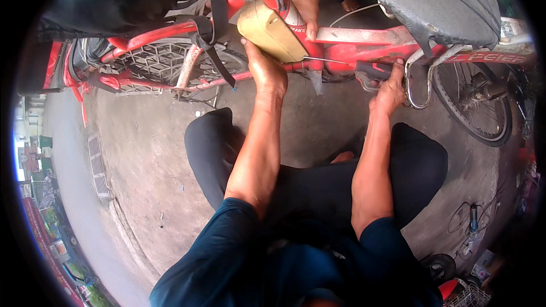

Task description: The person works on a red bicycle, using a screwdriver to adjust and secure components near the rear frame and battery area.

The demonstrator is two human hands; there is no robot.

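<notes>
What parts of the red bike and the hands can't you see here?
Head view only:
- Left hand: its fingertips hide behind the tan box.
- Right hand: what it grips is covered by its own fingers.
- Rear wheel: its top is hidden by the grey seat.
- Another person's hand: cut off at the top edge.

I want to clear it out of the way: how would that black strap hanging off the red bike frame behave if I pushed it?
The black strap is probably floppy: it droops loose over the red frame. Being thin and flat, it likely weighs little and swings back once released.
</notes>
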